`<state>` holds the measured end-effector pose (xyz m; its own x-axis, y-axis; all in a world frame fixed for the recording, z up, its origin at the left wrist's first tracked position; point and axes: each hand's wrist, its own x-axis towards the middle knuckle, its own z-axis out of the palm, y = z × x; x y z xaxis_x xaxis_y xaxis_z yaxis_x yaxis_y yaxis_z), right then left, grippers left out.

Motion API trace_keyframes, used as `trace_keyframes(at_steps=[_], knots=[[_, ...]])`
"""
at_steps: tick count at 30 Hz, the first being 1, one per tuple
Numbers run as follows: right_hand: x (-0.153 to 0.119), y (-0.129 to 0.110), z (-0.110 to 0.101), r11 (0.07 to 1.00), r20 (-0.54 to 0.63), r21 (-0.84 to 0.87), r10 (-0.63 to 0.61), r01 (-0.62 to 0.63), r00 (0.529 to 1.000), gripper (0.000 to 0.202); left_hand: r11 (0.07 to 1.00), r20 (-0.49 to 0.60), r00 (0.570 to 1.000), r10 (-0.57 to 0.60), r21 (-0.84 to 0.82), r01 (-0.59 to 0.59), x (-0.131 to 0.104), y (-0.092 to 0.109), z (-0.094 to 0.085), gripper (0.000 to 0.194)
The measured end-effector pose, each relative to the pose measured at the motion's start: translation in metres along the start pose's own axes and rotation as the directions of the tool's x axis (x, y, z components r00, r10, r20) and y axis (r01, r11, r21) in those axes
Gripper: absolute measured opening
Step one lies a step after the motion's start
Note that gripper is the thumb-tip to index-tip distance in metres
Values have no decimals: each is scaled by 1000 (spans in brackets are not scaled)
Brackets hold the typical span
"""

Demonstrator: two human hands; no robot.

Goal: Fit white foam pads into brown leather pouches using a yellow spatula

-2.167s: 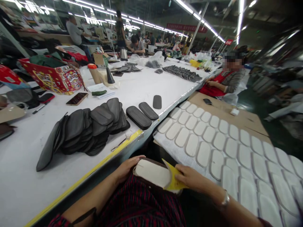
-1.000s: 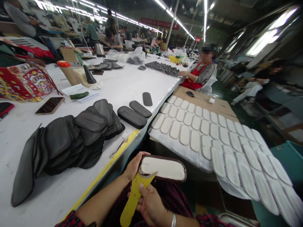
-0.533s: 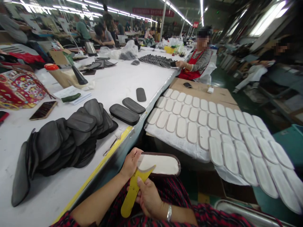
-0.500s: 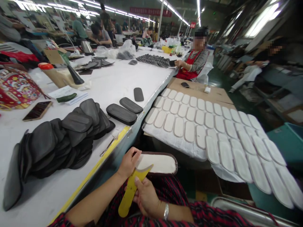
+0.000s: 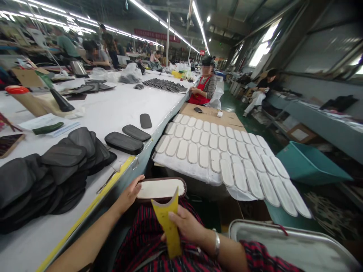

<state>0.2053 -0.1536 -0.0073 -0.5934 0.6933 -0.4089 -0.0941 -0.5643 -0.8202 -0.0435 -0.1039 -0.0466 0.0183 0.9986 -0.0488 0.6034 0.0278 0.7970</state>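
My left hand (image 5: pixel 129 194) grips the left end of a long oval pad (image 5: pixel 159 188), with a cream-white face and a dark brown rim. The thumb rests near the edge, and the fingers beneath are partly hidden. My right hand (image 5: pixel 188 226) is closed round a flat yellow scraper (image 5: pixel 166 217) with a curved, notched top end. One tip of the scraper overlaps the pad in view; whether it touches I cannot tell. Dark lens-shaped pads (image 5: pixel 124 142) lie on the white table to the left, beside a heap of black pads (image 5: pixel 64 153).
Rows of white oval pads (image 5: pixel 203 155) cover a lower board on the right. A metal tray (image 5: pixel 289 245) is at lower right, near a teal bin (image 5: pixel 312 166). A co-worker in a red apron (image 5: pixel 200 90) sits beyond. Yellow tape (image 5: pixel 113 179) edges the white table (image 5: pixel 113 102).
My view has swung to the right. The scraper has turned from slanting across the pad to nearly upright, its notched end now upward. My left hand still holds the pad's left end.
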Motion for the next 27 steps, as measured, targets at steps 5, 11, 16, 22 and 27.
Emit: trace_keyframes(at_steps=[5,11,16,22,27], knots=[[-18,-20,-68,924,-90,-351,130,-154,987,39,991,85,990,111,68,-117,-11,-9,1,89],[14,-15,-56,918,-110,-360,132,-164,985,41,992,70,996,62,109,-70,-4,-3,-1,83],[26,-9,-29,950,-140,-276,110,-145,984,41,997,71,997,28,66,-33,-4,2,-1,79],[43,10,15,977,-116,-159,126,-144,985,43,991,94,995,-15,-131,27,-9,6,0,71],[50,19,53,987,33,-117,113,-109,993,44,839,46,964,-262,-483,251,-53,-2,-25,71]])
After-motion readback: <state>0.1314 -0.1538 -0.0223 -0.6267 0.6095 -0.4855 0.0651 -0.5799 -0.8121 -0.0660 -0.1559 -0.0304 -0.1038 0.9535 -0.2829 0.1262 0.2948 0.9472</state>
